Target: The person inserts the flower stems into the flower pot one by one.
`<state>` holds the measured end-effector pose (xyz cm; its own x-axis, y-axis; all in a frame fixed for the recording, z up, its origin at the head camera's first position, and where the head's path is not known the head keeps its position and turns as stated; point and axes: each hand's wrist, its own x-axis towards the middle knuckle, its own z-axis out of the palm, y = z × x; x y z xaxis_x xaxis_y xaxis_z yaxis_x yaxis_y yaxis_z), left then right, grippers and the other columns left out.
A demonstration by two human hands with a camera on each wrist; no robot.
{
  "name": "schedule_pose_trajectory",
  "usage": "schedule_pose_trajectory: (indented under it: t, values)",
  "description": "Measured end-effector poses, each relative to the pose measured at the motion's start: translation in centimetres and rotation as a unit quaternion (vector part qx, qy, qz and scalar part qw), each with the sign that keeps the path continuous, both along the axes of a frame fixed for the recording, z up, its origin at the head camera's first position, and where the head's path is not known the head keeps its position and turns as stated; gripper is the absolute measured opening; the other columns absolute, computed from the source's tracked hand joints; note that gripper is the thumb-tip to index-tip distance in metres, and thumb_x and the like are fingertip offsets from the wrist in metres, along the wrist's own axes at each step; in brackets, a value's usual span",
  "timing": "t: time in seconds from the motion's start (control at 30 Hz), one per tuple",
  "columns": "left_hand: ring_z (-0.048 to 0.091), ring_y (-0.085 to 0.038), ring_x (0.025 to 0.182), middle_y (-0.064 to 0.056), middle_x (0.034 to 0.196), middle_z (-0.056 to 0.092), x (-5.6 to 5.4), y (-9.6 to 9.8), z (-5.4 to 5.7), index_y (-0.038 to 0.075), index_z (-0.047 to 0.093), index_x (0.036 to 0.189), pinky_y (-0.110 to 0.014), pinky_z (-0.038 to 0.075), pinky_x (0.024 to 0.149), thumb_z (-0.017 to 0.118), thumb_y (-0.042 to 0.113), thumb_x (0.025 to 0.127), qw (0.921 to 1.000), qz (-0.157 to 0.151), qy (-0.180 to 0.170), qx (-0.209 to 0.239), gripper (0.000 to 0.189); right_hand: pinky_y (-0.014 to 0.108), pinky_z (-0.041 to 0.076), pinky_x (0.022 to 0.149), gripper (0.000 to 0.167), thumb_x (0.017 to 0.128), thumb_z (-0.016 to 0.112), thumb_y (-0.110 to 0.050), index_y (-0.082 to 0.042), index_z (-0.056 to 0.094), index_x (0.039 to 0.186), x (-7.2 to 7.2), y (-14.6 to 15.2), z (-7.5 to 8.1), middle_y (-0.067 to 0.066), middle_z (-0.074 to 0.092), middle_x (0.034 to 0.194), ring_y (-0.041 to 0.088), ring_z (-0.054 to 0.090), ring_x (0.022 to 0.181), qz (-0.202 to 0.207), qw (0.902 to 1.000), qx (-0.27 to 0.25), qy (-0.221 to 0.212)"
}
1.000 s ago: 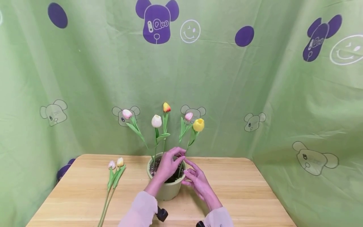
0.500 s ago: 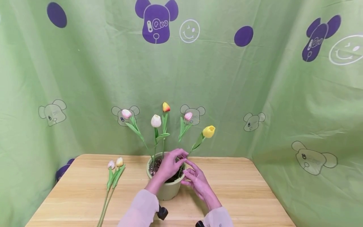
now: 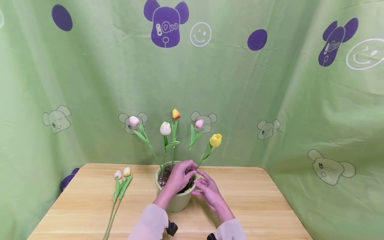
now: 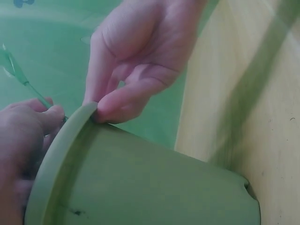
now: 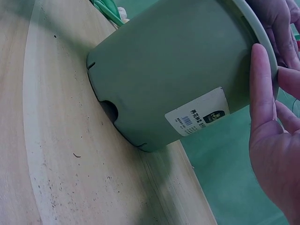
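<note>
A yellow tulip (image 3: 215, 140) leans to the right out of the pale green flower pot (image 3: 177, 203). My left hand (image 3: 180, 176) reaches over the pot, and its thumb and fingers pinch the tulip's stem near the right side of the rim. In the left wrist view a green stem (image 4: 37, 94) comes out between that hand's fingertips. My right hand (image 3: 209, 192) holds the pot's rim from the right; in the right wrist view its fingers (image 5: 262, 84) lie on the outer wall just under the rim. The stem's lower end is mostly hidden by the hands.
Two pink tulips (image 3: 134, 120), a white tulip (image 3: 165, 128) and an orange-red tulip (image 3: 176, 114) stand in the pot's dark soil (image 3: 165, 176). Two loose tulips (image 3: 120, 188) lie on the wooden table (image 3: 249, 203) at the left. A green curtain (image 3: 228, 83) surrounds the table.
The yellow tulip's head has tipped down to the right, then swung slightly back. My left hand has sunk slightly; the right hand stays on the rim.
</note>
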<state>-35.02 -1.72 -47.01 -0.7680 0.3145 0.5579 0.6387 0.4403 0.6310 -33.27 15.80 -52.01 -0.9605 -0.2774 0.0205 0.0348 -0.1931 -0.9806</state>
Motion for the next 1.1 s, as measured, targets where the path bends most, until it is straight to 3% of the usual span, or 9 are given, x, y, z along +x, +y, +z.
schedule_pose_trajectory:
  t: [0.47, 1.1]
  values:
    - [0.07, -0.018, 0.093, -0.005, 0.1, 0.075, -0.21, -0.07, -0.43, 0.009, 0.071, 0.106, -0.032, 0.06, 0.088, 0.074, 0.003, 0.092, 0.9998, -0.003, -0.006, -0.018, 0.016, 0.028, 0.064, 0.079, 0.07, 0.101, 0.063, -0.005, -0.004, 0.027, 0.161, 0.01, -0.07, 0.18, 0.0, 0.063, 0.099, 0.011, 0.067, 0.082, 0.0, 1.0, -0.001, -0.008]
    - [0.07, -0.018, 0.092, -0.005, 0.1, 0.075, -0.13, 0.1, -0.39, 0.009, 0.07, 0.103, -0.031, 0.06, 0.087, 0.074, 0.004, 0.092, 0.9984, 0.002, -0.011, -0.055, 0.013, 0.026, 0.064, 0.076, 0.067, 0.101, 0.064, -0.006, 0.003, 0.031, 0.158, 0.25, -0.15, 0.36, 0.002, 0.063, 0.099, 0.01, 0.068, 0.08, -0.008, 0.9996, 0.015, 0.022]
